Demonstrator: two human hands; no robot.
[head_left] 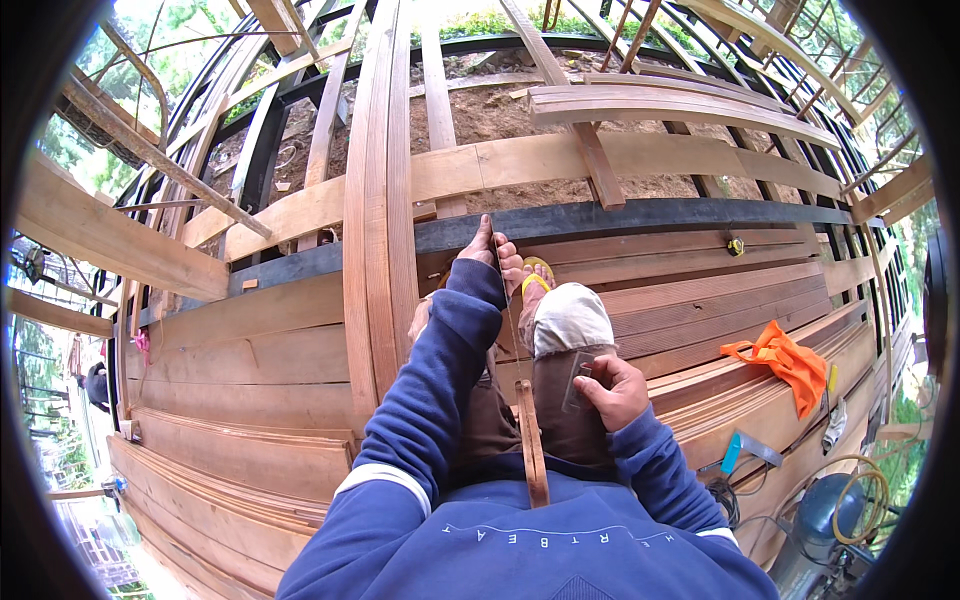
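Note:
My left hand (493, 252) is closed with its thumb pointing up, gripping the far end of a thin blade seen edge-on. That blade runs back toward me to a wooden handle (531, 445) resting near my lap; together they look like a handsaw. Between the thumb and fingers of my right hand (615, 390) is a small, flat, see-through grey piece (577, 387), held over my brown trouser leg. What exactly this piece is cannot be made out. A yellow flip-flop (538, 275) shows on my foot beyond.
Long wooden boards (380, 200) cross the black metal beam (640, 215) ahead. Stacked planks (240, 440) lie on both sides. To the right are an orange cloth (785, 365), a turquoise-handled tool (733, 455), a tape measure (736, 246) and a blue compressor tank (830, 510) with a hose.

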